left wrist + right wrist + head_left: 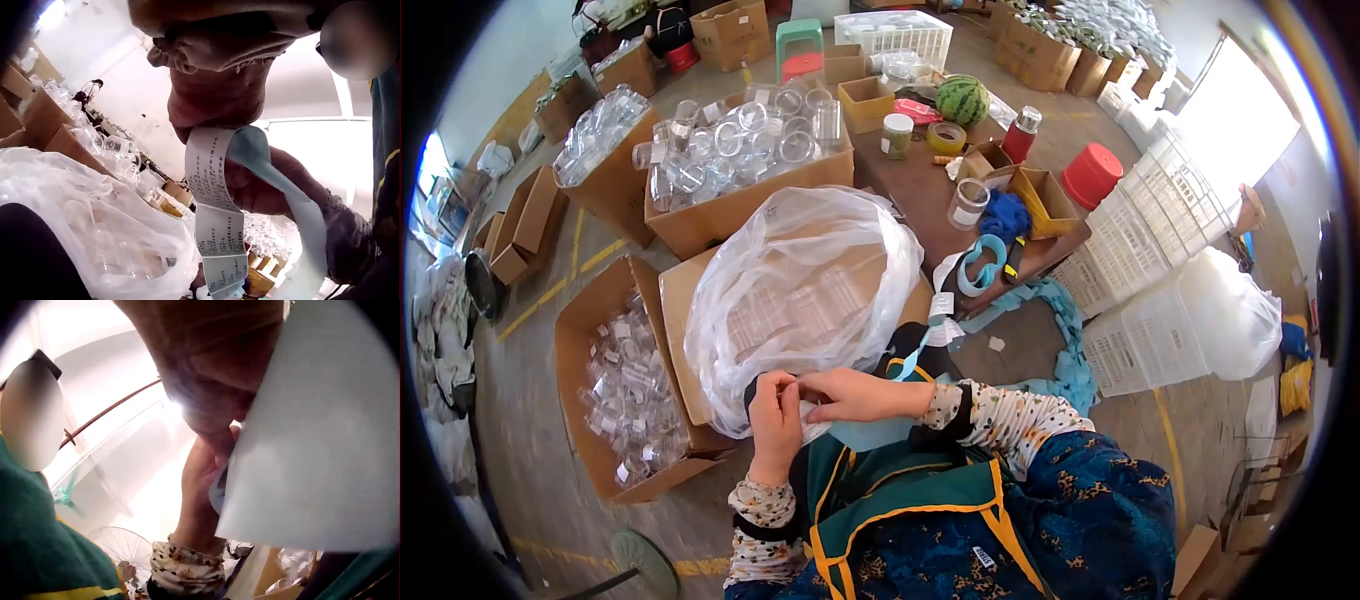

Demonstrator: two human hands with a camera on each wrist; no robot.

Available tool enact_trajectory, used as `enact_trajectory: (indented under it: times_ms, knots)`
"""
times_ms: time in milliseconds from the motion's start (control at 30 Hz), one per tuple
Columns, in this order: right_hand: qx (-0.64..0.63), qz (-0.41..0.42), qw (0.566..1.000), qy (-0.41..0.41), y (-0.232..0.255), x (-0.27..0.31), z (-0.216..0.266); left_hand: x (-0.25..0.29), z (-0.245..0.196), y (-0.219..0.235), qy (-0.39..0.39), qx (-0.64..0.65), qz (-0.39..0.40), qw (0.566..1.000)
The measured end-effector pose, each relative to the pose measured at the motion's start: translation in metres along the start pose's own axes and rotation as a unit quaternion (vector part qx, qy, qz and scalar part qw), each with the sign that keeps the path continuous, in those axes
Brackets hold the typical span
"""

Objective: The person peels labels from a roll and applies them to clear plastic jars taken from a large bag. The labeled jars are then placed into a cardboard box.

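My two hands meet in front of the apron, just at the near edge of a clear plastic bag (pixel 800 215). Between the fingers of my left hand (pixel 774 425) and right hand (pixel 862 393) is a strip of printed labels on pale blue backing. In the left wrist view the white labels (pixel 209 169) with dark print hang down, while the blue backing (pixel 306 219) curls off to the side. The right wrist view has a broad pale sheet (pixel 319 437) beside the fingers. Clear plastic jars (pixel 830 300) lie inside the bag.
An open carton (pixel 640 490) of small labelled jars stands at left, with another carton (pixel 750 190) heaped with jars behind. The brown table (pixel 900 180) bears tape, a watermelon (pixel 963 100) and a flask (pixel 1021 135). White crates (pixel 1110 250) stand right; discarded blue backing (pixel 1065 350) trails nearby.
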State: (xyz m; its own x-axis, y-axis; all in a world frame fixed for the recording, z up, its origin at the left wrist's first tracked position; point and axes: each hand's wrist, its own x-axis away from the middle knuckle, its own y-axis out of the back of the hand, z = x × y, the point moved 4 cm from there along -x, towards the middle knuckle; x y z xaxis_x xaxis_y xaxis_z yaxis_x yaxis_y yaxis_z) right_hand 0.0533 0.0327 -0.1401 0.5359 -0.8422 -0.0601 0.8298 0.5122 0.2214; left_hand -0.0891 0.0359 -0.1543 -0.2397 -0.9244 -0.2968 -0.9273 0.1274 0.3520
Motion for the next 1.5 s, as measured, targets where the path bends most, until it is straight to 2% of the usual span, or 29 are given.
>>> enact_trajectory:
  times_ms: [67,133,200,267,300,333,400,467,500,567,600,667,700,733,800,867,933,1000,1033,1067,1133,1200,1233,1267,1300,1333,1400,1433,1500]
  knots:
    - [0.067,0.097,0.991,-0.065,-0.001,0.003,-0.01,0.0,-0.006,0.0,0.006,0.009,-0.004,1.0]
    - [0.051,0.099,0.992,-0.06,0.005,0.008,-0.01,-0.002,-0.008,0.004,0.015,0.015,-0.014,1.0]
    - [0.019,0.104,0.994,-0.025,0.013,0.009,-0.016,0.001,0.0,0.008,0.087,0.064,0.082,0.991]
    - [-0.009,0.077,0.997,-0.002,0.028,0.012,-0.022,0.016,0.029,0.009,0.213,0.169,0.232,0.934]
    - [-0.08,0.092,0.989,-0.08,0.032,0.014,-0.025,0.02,0.026,0.013,0.212,0.229,0.266,0.912]
    - [-0.075,0.113,0.987,-0.091,0.034,0.013,-0.022,0.024,0.022,0.014,0.209,0.289,0.298,0.885]
    - [0.048,0.157,0.985,-0.048,0.034,0.009,-0.013,0.029,0.022,0.017,0.234,0.345,0.295,0.86]
    - [0.166,0.087,0.978,0.095,0.026,0.0,0.015,0.032,0.025,0.016,0.25,0.353,0.291,0.854]
    - [0.163,0.099,0.977,0.096,0.021,-0.004,0.024,0.031,0.023,0.015,0.253,0.356,0.28,0.855]
    - [0.196,0.163,0.95,0.179,0.009,-0.01,0.04,0.034,0.017,0.012,0.272,0.411,0.279,0.825]
    - [0.194,0.17,0.949,0.179,0.004,-0.013,0.04,0.037,0.021,0.013,0.274,0.414,0.272,0.825]
    - [0.129,0.223,0.95,0.175,-0.006,-0.017,0.042,0.041,0.025,0.009,0.263,0.496,0.309,0.768]
    - [0.096,0.23,0.959,0.137,-0.008,-0.019,0.046,0.043,0.024,0.008,0.264,0.527,0.296,0.751]
    - [0.098,0.235,0.957,0.138,-0.011,-0.021,0.044,0.046,0.024,0.008,0.261,0.529,0.292,0.753]
    - [-0.005,0.23,0.967,0.111,-0.014,-0.024,0.033,0.051,0.025,0.007,0.288,0.576,0.27,0.716]
    - [-0.037,0.239,0.968,0.074,-0.019,-0.024,0.017,0.054,0.034,0.008,0.283,0.584,0.266,0.713]
    - [-0.141,0.183,0.97,0.075,-0.016,-0.029,0.009,0.053,0.042,0.01,0.289,0.587,0.263,0.709]
    - [-0.144,0.161,0.973,0.078,-0.008,-0.037,0.0,0.052,0.055,0.013,0.295,0.583,0.254,0.714]
    - [-0.28,0.07,0.956,0.056,0.005,-0.048,-0.005,0.053,0.067,0.014,0.319,0.571,0.219,0.724]
    - [-0.408,-0.025,0.912,0.033,0.019,-0.059,-0.013,0.054,0.077,0.016,0.342,0.559,0.185,0.732]
    - [-0.468,-0.107,0.877,0.026,0.062,-0.081,-0.026,0.058,0.088,0.019,0.347,0.562,0.165,0.733]
    - [-0.255,-0.134,0.957,-0.04,0.111,-0.107,-0.061,0.063,0.099,0.024,0.373,0.547,0.144,0.735]
    - [-0.252,-0.135,0.957,-0.043,0.129,-0.119,-0.079,0.068,0.108,0.024,0.386,0.549,0.141,0.728]
    - [0.014,-0.071,0.994,-0.086,0.14,-0.131,-0.099,0.069,0.111,0.025,0.384,0.552,0.142,0.726]
    - [0.279,0.0,0.952,-0.122,0.147,-0.137,-0.122,0.069,0.111,0.026,0.385,0.548,0.147,0.728]
    - [0.282,0.002,0.952,-0.123,0.152,-0.14,-0.151,0.069,0.111,0.027,0.386,0.544,0.15,0.729]
    - [0.466,0.143,0.873,-0.022,0.142,-0.146,-0.183,0.068,0.112,0.028,0.389,0.535,0.146,0.735]
    - [0.455,0.156,0.873,-0.085,0.14,-0.145,-0.191,0.068,0.112,0.028,0.39,0.533,0.147,0.736]
    - [0.464,0.177,0.86,-0.122,0.135,-0.15,-0.208,0.069,0.114,0.028,0.391,0.527,0.151,0.739]
